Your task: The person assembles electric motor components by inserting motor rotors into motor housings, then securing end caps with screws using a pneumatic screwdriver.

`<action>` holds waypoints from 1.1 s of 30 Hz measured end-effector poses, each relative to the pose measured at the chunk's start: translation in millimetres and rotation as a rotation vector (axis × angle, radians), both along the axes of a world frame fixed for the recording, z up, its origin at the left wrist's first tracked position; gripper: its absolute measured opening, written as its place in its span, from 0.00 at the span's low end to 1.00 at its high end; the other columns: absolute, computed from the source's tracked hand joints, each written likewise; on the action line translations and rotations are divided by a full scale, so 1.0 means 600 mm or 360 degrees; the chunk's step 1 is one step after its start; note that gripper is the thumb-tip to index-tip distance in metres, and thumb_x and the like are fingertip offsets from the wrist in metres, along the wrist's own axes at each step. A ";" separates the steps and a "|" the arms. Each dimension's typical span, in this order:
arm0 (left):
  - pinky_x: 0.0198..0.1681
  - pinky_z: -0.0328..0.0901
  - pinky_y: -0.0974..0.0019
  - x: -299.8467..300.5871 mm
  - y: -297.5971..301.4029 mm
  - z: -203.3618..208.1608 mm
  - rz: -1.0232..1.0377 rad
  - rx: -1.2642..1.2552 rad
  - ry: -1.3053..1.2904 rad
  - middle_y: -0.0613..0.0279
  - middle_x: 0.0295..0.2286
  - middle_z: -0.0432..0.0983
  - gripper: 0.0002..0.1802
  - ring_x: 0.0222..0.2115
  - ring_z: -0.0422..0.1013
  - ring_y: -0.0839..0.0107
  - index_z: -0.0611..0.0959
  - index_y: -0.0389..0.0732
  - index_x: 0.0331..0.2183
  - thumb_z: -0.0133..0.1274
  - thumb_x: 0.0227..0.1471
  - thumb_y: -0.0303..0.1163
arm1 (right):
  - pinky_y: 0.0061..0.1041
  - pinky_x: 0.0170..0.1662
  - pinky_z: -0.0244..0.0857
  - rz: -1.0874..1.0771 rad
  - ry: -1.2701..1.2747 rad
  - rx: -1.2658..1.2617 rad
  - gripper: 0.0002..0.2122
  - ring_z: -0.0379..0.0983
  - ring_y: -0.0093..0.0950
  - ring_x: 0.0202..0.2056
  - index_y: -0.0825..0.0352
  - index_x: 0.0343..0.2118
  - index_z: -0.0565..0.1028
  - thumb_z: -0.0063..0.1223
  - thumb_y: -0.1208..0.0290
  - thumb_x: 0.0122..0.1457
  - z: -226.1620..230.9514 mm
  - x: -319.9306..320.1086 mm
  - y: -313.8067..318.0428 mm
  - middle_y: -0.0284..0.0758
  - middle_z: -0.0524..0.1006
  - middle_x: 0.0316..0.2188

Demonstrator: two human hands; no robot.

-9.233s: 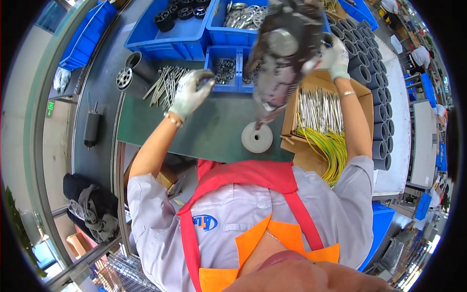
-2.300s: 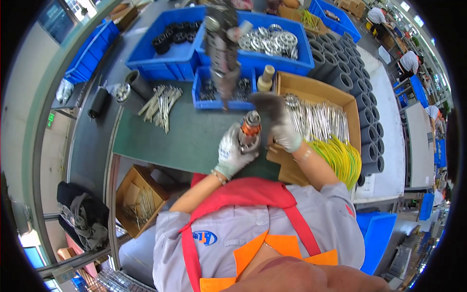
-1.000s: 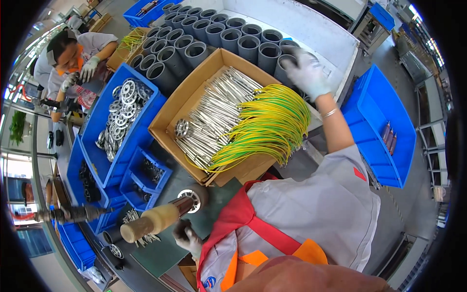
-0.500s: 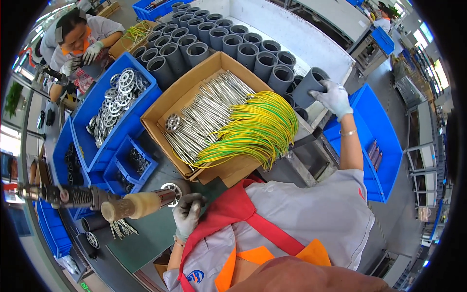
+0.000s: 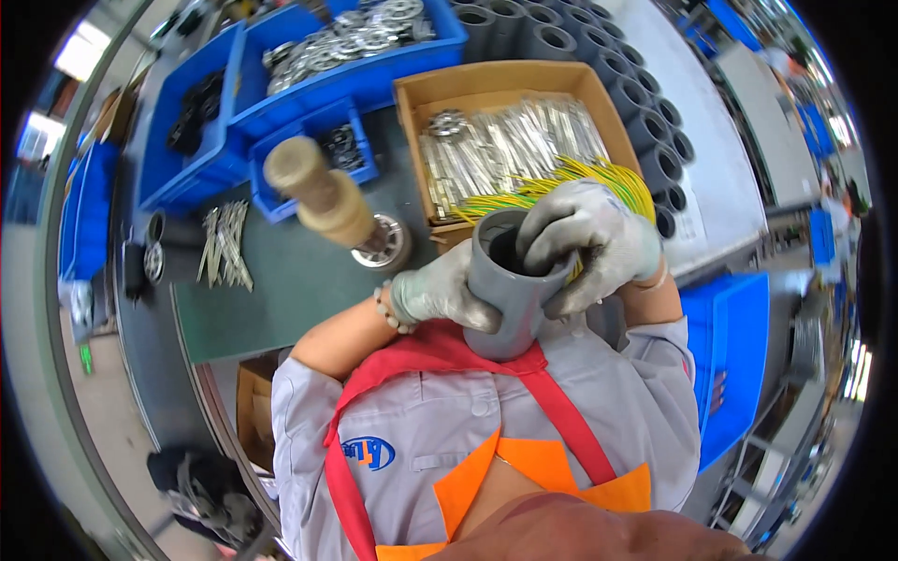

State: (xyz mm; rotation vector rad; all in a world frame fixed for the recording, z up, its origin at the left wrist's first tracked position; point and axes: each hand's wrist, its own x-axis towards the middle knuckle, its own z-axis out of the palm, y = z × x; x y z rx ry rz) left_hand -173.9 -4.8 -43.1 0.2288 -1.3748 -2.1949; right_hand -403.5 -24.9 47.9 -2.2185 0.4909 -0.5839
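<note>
In front of my chest is a grey plastic tube [image 5: 510, 304], tilted, with its open end up. My left hand [image 5: 444, 288], in a pale work glove, is wrapped round its side. My right hand [image 5: 599, 243], gloved too, grips the rim, fingers bent into the opening and thumb outside. What the fingertips touch inside the tube is hidden. Just beyond, a cardboard box [image 5: 510, 75] holds many silvery metal rods and a bundle of yellow-green wires [image 5: 613, 178]. Left of the tube, a cream cylindrical tool head [image 5: 323, 196] hangs over a slotted metal disc [image 5: 382, 241].
Blue bins of metal discs [image 5: 351, 42] and black parts [image 5: 201, 112] stand at the far left. Loose metal strips [image 5: 224, 245] lie on the green mat [image 5: 267, 313]. Rows of grey tubes [image 5: 645, 126] stand at the far right. A large blue bin [image 5: 730, 360] is beside my right arm.
My right hand has brought a grey tube from the row to my chest. My left hand has left the spot beside the tool head and now holds that tube. The view has turned.
</note>
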 end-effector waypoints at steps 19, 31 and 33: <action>0.56 0.61 0.64 0.066 0.040 0.010 0.0244 0.0340 -0.0132 0.60 0.51 0.68 0.42 0.51 0.65 0.71 0.65 0.34 0.58 0.61 0.47 0.45 | 0.44 0.47 0.68 -0.0012 -0.1552 0.1106 0.21 0.73 0.36 0.33 0.66 0.18 0.74 0.63 0.51 0.52 -0.143 0.152 -0.048 0.31 0.69 0.20; 0.60 0.58 0.57 0.157 0.040 0.190 0.1091 -0.0597 -0.0101 0.52 0.54 0.66 0.53 0.55 0.64 0.61 0.64 0.34 0.59 0.70 0.30 0.35 | 0.34 0.55 0.64 -0.0274 -0.0515 0.0287 0.28 0.72 0.36 0.50 0.68 0.53 0.69 0.65 0.69 0.48 -0.074 0.231 -0.084 0.43 0.75 0.47; 0.59 0.59 0.56 0.148 0.060 0.253 0.1503 -0.0696 -0.0076 0.52 0.55 0.66 0.55 0.56 0.63 0.59 0.62 0.34 0.60 0.70 0.30 0.33 | 0.34 0.53 0.66 -0.0158 -0.0236 0.0163 0.32 0.73 0.40 0.49 0.67 0.55 0.68 0.68 0.68 0.45 -0.050 0.256 -0.062 0.44 0.75 0.48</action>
